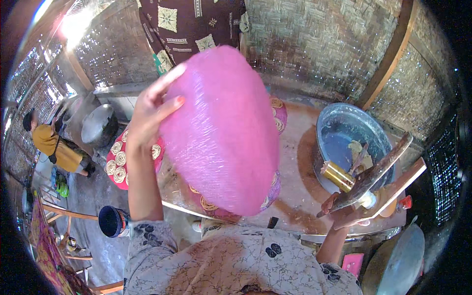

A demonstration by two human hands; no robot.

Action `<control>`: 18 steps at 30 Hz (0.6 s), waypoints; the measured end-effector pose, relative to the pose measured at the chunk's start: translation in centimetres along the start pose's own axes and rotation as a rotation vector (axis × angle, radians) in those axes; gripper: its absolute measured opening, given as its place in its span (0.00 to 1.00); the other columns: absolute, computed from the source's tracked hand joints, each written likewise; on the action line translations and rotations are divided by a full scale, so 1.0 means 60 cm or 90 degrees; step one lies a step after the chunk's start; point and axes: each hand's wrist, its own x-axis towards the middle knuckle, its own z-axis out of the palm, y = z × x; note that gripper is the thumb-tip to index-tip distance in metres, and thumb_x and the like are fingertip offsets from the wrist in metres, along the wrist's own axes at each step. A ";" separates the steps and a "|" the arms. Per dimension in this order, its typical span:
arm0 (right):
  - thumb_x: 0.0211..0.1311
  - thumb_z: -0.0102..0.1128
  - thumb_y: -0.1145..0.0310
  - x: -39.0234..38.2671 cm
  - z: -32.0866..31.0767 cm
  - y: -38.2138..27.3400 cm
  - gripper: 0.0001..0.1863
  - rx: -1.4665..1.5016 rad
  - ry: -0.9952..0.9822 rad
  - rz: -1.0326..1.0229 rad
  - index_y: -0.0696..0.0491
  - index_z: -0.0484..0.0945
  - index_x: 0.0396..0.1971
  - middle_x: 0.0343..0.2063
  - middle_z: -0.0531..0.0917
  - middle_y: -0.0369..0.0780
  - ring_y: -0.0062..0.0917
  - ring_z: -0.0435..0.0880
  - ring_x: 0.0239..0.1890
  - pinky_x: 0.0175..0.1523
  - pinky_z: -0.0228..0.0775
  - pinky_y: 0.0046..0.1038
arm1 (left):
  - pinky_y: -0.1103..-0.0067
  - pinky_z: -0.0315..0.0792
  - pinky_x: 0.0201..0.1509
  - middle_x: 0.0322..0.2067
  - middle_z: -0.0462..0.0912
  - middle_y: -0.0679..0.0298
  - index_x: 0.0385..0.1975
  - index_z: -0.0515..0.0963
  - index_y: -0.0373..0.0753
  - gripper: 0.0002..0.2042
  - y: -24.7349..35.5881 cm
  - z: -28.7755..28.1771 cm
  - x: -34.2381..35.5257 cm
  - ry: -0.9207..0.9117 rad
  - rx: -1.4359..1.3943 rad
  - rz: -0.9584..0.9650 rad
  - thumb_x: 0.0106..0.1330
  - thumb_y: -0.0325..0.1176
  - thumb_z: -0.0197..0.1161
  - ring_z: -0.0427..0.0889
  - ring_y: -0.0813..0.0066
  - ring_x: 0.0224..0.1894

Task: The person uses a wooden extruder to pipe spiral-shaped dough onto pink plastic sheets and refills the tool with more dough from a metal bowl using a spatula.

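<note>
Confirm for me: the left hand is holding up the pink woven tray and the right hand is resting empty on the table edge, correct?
Not quite. The left hand does hold up the pink woven tray, but the right hand is not empty: the head view shows it gripping a long flat metal tool near the metal basin.

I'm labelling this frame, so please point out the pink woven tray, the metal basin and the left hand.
pink woven tray [221,132], head view, middle of its underside
metal basin [344,115], head view, far rim
left hand [150,118], head view, back of the hand
</note>
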 end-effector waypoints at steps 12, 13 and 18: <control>0.36 0.48 0.24 0.035 -0.027 0.024 0.51 0.022 0.055 0.070 0.59 0.68 0.47 0.27 0.75 0.51 0.41 0.73 0.26 0.29 0.65 0.39 | 0.81 0.67 0.52 0.53 0.71 0.63 0.55 0.69 0.37 0.28 -0.304 -0.056 -0.179 -0.018 0.018 -0.346 0.50 0.22 0.65 0.70 0.77 0.50; 0.38 0.48 0.25 0.037 -0.033 0.027 0.51 0.031 0.027 0.079 0.59 0.67 0.48 0.28 0.75 0.52 0.42 0.74 0.28 0.30 0.66 0.40 | 0.83 0.69 0.48 0.51 0.72 0.63 0.55 0.69 0.38 0.29 -0.310 -0.054 -0.189 -0.014 -0.038 -0.350 0.49 0.23 0.66 0.71 0.79 0.47; 0.40 0.48 0.26 0.046 -0.040 0.038 0.50 0.058 -0.050 0.105 0.59 0.65 0.50 0.30 0.76 0.52 0.42 0.74 0.30 0.31 0.67 0.40 | 0.83 0.71 0.42 0.48 0.74 0.62 0.55 0.70 0.39 0.30 -0.356 -0.069 -0.221 -0.062 0.196 -0.346 0.48 0.24 0.69 0.71 0.79 0.45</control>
